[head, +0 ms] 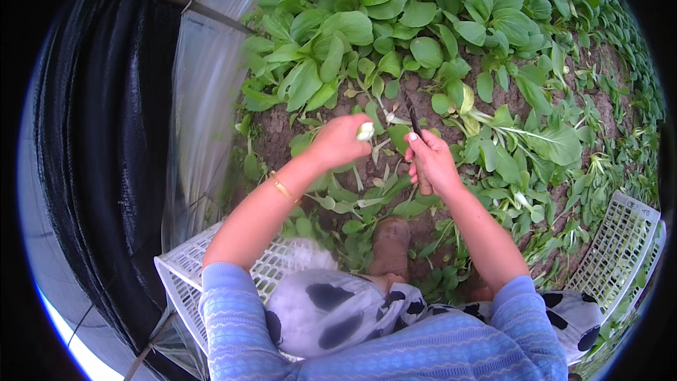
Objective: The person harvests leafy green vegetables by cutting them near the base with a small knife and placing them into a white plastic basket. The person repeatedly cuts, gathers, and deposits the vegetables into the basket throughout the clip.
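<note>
My left hand [338, 140], with a gold bracelet on the wrist, is closed around a leafy green. Only its pale cut base [365, 131] shows clearly past the fingers; the rest is hidden by the hand. To its right, my right hand [435, 161] grips a narrow dark-bladed knife [411, 108] by its wooden handle, the blade pointing away from me. The blade and the plant base are apart. Beneath both hands lie loose leaves and trimmed stalks on brown soil [381, 166]. Just beyond grow broad-leaved bok choy plants [344, 32].
White plastic crates stand at my left [180, 270] and right [616, 248]. Pulled greens [529, 137] lie to the right. Clear plastic sheeting [211, 74] and black netting [116, 132] form a wall on the left. My brown shoe [391, 243] rests on the soil.
</note>
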The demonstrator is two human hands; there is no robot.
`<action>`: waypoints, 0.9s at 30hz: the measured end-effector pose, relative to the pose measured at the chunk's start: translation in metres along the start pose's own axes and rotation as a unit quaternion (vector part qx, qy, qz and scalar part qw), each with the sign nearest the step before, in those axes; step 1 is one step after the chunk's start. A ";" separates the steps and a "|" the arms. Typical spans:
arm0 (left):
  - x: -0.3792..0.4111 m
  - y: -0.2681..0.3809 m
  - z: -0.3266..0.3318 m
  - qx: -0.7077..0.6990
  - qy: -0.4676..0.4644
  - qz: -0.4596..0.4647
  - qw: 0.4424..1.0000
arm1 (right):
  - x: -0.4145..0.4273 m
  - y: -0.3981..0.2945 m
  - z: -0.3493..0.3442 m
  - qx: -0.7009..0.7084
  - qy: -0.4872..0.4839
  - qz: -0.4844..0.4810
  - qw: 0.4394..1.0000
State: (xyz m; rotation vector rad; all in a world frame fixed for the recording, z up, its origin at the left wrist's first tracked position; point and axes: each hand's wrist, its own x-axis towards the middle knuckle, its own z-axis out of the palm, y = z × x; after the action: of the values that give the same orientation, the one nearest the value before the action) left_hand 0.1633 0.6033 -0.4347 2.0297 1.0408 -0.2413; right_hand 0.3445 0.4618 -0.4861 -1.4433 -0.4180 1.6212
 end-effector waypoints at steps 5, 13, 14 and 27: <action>0.080 0.012 -0.006 0.251 0.035 0.023 0.967 | 0.022 0.003 -0.005 0.017 -0.028 0.056 0.998; 0.102 -0.055 0.006 0.394 0.119 -0.012 0.911 | 0.104 0.012 0.012 0.092 -0.060 0.094 0.990; 0.102 -0.057 0.006 0.374 0.149 -0.003 0.915 | 0.115 0.014 0.019 0.111 -0.059 0.099 0.987; 0.029 0.057 0.019 0.063 -0.144 0.210 0.965 | -0.006 0.094 0.060 -0.077 -0.281 0.221 0.931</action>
State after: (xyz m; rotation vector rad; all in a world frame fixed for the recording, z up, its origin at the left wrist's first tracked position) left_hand 0.2283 0.5875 -0.4279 2.1926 0.4114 -0.3707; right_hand 0.2525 0.4240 -0.5371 -1.2165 -0.5795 2.4308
